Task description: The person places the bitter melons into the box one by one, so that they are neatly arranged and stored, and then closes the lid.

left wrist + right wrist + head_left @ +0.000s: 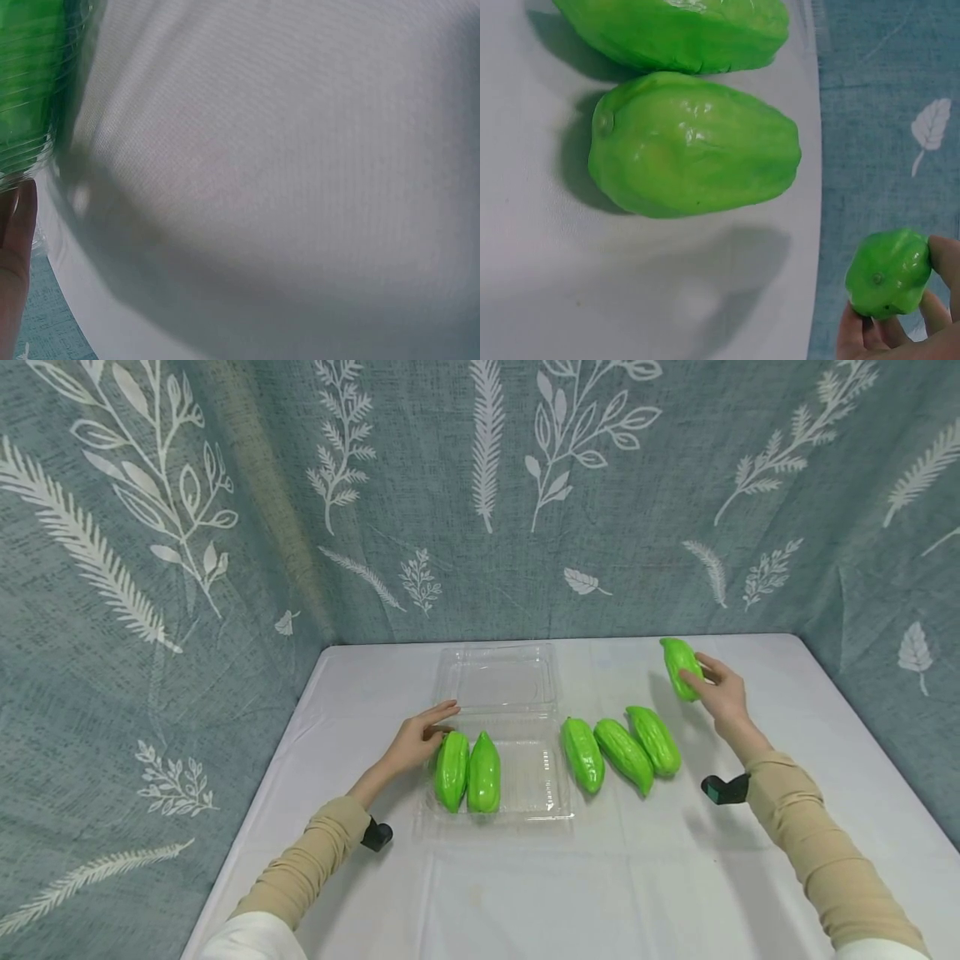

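Six green gourds share a table [517,893] dressed in a smooth white cloth, with the clear tray [528,777] as its centrepiece. Past the tray's far edge lies its clear lid [495,681], flat and open, and behind that hangs a blue-green curtain [450,585] printed with white leaves and sprigs, which also closes off the space to the tray's left and right. Two gourds [483,777] lie side by side in the tray's left half, stems toward the lid. Three more gourds [583,756] rest on the cloth to the tray's right, the nearest close by its edge, the other two appearing to touch. The left hand [414,741] comes in from the tray's left and reaches its far left corner, fingers outstretched and parted; a fingertip [25,196] meets the ribbed wall. Well to the right of the tray and farther back, the right hand [723,693] is raised above the cloth, thumb and fingers clasped round the sixth gourd [681,670]. Both forearms stretch forward in gathered tan sleeves [817,852], white farther up, each with a black device [726,789] at the wrist.
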Action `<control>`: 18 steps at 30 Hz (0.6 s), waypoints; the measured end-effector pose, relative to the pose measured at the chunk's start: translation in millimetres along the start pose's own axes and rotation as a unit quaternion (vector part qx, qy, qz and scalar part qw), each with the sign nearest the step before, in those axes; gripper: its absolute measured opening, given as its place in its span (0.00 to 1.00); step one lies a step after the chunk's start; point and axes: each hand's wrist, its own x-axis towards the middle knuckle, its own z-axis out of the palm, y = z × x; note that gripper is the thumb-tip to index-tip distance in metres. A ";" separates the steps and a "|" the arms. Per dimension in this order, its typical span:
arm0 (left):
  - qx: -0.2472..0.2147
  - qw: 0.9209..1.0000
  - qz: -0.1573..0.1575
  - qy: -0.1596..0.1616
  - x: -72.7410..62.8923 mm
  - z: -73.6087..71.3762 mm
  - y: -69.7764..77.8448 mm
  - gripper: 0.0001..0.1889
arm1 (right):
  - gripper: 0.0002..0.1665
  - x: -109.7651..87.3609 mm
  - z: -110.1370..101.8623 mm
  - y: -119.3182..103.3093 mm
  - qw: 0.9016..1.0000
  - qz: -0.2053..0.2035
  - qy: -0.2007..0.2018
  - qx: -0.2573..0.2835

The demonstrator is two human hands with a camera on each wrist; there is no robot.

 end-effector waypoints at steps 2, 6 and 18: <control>-0.001 1.000 0.001 -0.001 0.3 0.0 -0.3 0.24 | 0.38 -0.6 1.5 -1.2 1.000 -0.003 -0.005 0.004; 0.002 1.000 0.001 0.001 0.6 0.5 -0.9 0.24 | 0.39 -2.6 5.5 -4.3 1.000 -0.004 -0.012 0.010; 0.000 1.000 0.005 0.002 0.7 1.6 -1.6 0.24 | 0.40 -6.0 16.8 -14.9 0.999 0.010 -0.031 0.044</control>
